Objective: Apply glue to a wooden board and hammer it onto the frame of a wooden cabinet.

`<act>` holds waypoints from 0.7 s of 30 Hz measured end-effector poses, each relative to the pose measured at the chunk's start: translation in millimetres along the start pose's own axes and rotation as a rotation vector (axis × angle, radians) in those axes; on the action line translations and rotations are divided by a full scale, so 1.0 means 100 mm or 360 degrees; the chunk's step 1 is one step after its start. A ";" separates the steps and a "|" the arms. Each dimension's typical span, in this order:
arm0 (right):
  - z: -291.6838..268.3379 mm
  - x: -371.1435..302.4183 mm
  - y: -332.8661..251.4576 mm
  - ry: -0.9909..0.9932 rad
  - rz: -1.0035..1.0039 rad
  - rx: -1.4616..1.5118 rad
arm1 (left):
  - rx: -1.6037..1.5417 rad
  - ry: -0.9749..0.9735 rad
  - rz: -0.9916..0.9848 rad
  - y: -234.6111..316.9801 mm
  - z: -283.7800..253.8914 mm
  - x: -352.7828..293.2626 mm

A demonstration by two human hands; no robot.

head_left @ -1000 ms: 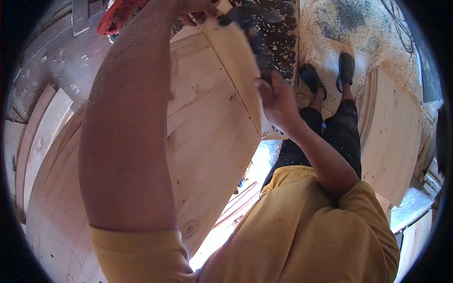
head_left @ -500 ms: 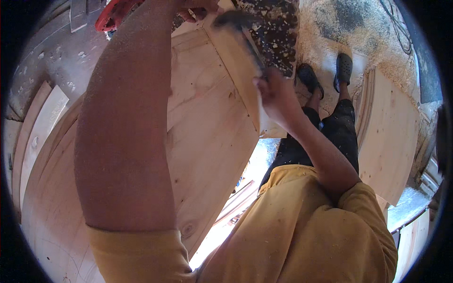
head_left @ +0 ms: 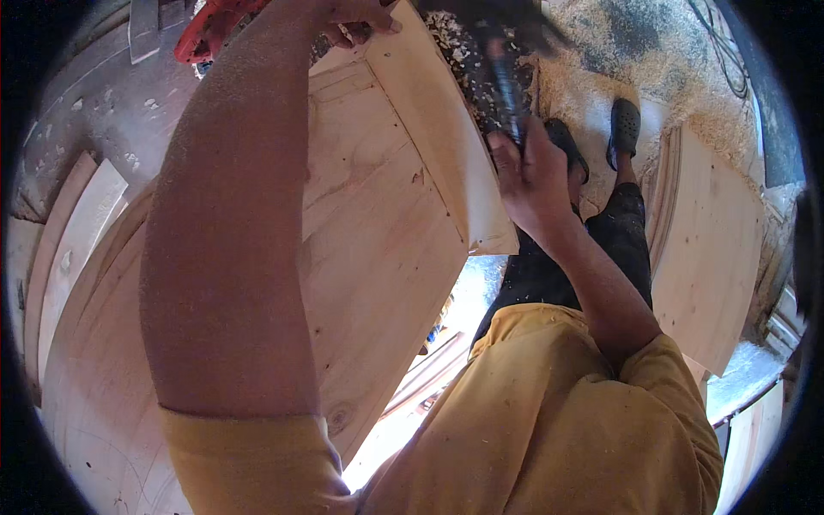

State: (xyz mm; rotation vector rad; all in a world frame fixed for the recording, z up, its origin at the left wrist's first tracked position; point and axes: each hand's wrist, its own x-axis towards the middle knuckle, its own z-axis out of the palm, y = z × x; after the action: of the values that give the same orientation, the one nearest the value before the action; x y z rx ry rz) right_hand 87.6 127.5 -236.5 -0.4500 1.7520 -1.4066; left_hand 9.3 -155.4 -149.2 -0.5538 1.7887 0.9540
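My right hand (head_left: 536, 176) is wrapped round the handle of a hammer (head_left: 508, 94). The dark hammer head is smeared by motion and sits right of the wooden board. At the top, my left hand (head_left: 356, 19) rests by the far end of a pale wooden edge strip (head_left: 438, 129), its fingers bent and closed. What they hold, if anything, is too small to make out. That strip runs along the side of a large wooden panel (head_left: 378, 215), which lies under my left forearm. Small dark nail marks dot the panel along the seam.
A red tool (head_left: 206, 34) is at the upper left. Wood boards (head_left: 77, 249) lean at the far left, and more stacked panels (head_left: 712, 249) stand at the right. Sawdust (head_left: 669, 69) covers the floor near my feet, with a dark cable (head_left: 725, 51) beyond.
The hammer has swung right, away from the strip and my left hand. My right hand has shifted slightly right with it. My left hand stays near the strip's far end.
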 end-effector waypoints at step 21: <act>-0.78 -0.19 0.38 -0.0104 0.0083 -0.0093 | 0.0909 0.0092 -0.0463 -0.22 0.04 -0.09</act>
State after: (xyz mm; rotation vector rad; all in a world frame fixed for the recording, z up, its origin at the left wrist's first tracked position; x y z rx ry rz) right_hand 46.1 202.1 -262.2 -0.4730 1.7433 -1.2936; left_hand 30.9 -165.6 -149.5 -0.4558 1.8602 0.2090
